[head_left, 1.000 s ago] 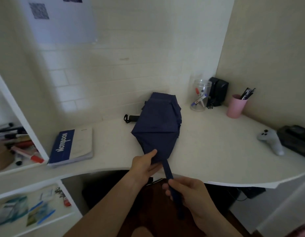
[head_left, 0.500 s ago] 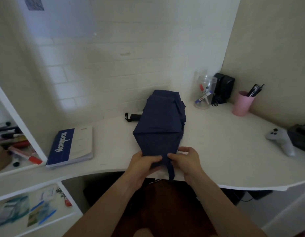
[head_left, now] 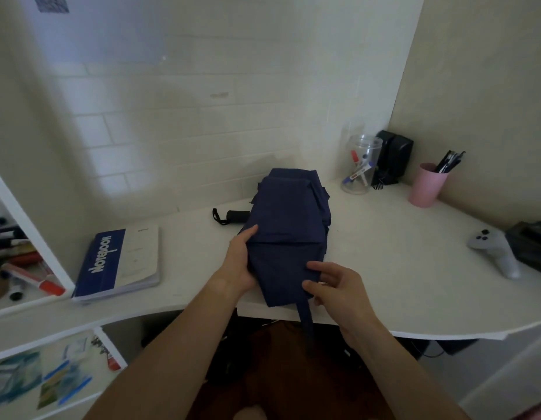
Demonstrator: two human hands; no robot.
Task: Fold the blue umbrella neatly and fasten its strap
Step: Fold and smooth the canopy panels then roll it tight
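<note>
Single head view, looking forward-down, close over desk (head_left: 384, 268) edge

Home study corner: white desk (head_left: 399, 268), notebook (head_left: 118, 262), pink pen cup (head_left: 426, 186), game controller (head_left: 496, 250).

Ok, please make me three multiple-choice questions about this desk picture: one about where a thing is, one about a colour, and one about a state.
1. Where does the notebook lie?
A. Left of the umbrella
B. Right of the umbrella
C. On top of the umbrella

2. What colour is the cup that holds the pens?
A. Green
B. Pink
C. Black

3. What is the state of the umbrella's strap?
A. Wrapped round and fastened
B. Hanging loose over the desk edge
C. Pinched in the right hand

Answers:
1 A: it sits on the desk left of the blue umbrella.
2 B: the cup is plainly pink.
3 B: the strap dangles free below the desk edge; the right hand and left hand rest on the fabric only.
</note>
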